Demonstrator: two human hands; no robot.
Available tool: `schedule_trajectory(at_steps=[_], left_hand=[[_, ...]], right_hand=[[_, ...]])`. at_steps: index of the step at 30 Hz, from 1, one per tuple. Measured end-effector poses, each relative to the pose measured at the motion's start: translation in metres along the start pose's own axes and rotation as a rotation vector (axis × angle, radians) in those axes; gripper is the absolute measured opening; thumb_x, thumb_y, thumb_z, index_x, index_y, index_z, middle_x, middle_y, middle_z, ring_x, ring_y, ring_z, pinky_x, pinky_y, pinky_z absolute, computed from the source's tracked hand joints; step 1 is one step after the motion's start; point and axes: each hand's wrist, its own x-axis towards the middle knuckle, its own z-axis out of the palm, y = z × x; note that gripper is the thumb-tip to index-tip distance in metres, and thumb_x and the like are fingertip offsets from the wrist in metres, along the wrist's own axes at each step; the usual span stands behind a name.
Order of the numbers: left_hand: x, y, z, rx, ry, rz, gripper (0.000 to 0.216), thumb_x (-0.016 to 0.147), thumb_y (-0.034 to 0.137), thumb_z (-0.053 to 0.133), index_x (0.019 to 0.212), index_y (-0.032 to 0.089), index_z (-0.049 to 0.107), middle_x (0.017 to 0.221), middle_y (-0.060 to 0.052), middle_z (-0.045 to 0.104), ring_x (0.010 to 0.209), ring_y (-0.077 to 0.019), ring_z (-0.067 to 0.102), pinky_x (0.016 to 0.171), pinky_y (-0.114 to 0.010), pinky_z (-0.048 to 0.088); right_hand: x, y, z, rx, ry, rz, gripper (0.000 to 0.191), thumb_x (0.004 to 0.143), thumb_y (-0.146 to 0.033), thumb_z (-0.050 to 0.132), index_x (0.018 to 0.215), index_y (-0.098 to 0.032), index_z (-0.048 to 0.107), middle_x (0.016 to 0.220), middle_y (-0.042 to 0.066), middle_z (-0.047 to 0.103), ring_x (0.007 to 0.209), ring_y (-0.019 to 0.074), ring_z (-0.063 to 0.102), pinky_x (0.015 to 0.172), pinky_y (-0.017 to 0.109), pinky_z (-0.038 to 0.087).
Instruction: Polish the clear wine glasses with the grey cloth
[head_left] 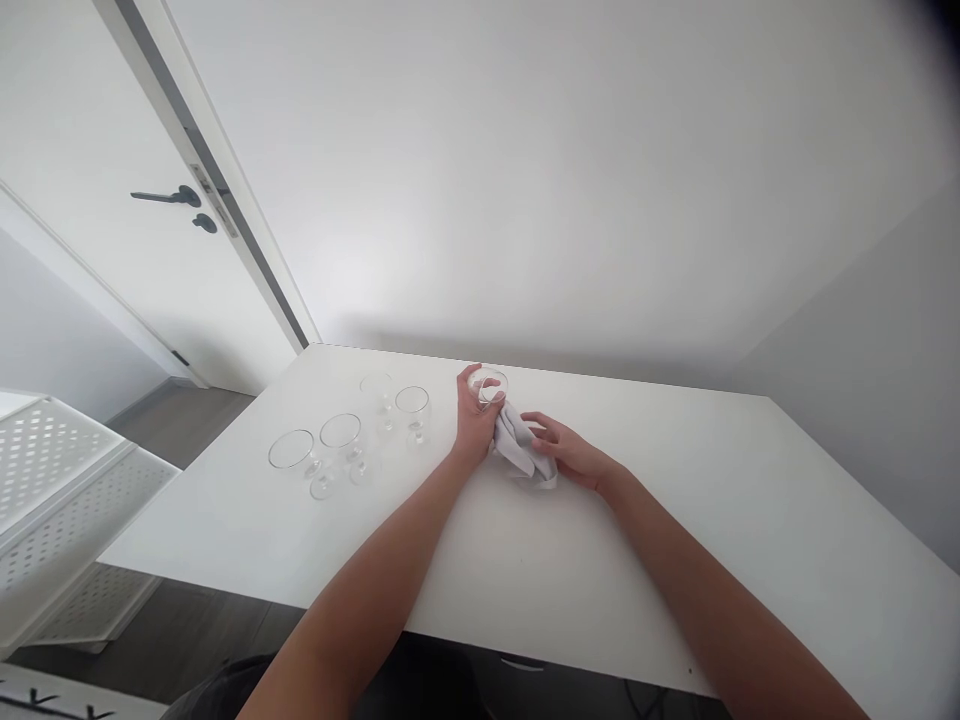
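Observation:
My left hand (474, 420) is wrapped around a clear glass (489, 386) held just above the white table (225, 510). A light grey cloth (517, 447) lies bunched against the glass and under my right hand (564, 450), whose fingers rest on the cloth and curl into it. Both hands are near the middle of the table, toward its far edge. The lower part of the held glass is hidden by my fingers and the cloth.
Several clear stemmed glasses stand to the left of my hands, among them one at the far left (292, 453), one beside it (341, 435) and one nearer my hand (412, 405). A white perforated rack (52, 480) stands left of the table. A door (112, 150) is behind.

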Motion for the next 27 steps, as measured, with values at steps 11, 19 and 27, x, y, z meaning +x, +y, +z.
schedule_trajectory(at_steps=[11, 19, 27], left_hand=[[0.000, -0.008, -0.001, 0.251, 0.093, 0.023, 0.054, 0.095, 0.030, 0.068, 0.143, 0.033, 0.046, 0.122, -0.006, 0.061, 0.071, -0.0072, 0.056, 0.072, -0.024, 0.050], [-0.002, -0.013, 0.001, 0.134, -0.050, 0.052, 0.054, 0.102, 0.035, 0.057, 0.155, 0.037, 0.045, 0.151, -0.011, 0.050, 0.127, -0.0224, 0.063, 0.103, -0.039, 0.055], [0.000, -0.025, 0.001, 0.200, -0.239, 0.041, 0.056, 0.099, 0.047, 0.066, 0.152, 0.032, 0.056, 0.138, -0.012, 0.064, 0.099, -0.0163, 0.071, 0.099, -0.042, 0.059]], right_hand=[[-0.001, -0.005, -0.010, 0.190, 0.381, -0.077, 0.041, 0.078, -0.046, 0.085, 0.110, -0.027, 0.068, 0.107, 0.006, 0.072, 0.090, 0.0215, 0.066, 0.074, 0.032, 0.053], [0.008, 0.006, -0.020, -0.257, 1.144, -0.465, 0.038, 0.090, -0.060, 0.064, 0.086, -0.024, 0.052, 0.082, -0.002, 0.049, 0.075, 0.0157, 0.043, 0.067, 0.030, 0.040], [0.007, 0.012, 0.021, -0.395, 0.780, -0.405, 0.037, 0.092, -0.057, 0.066, 0.114, -0.030, 0.056, 0.084, 0.001, 0.060, 0.072, 0.0200, 0.052, 0.070, 0.036, 0.046]])
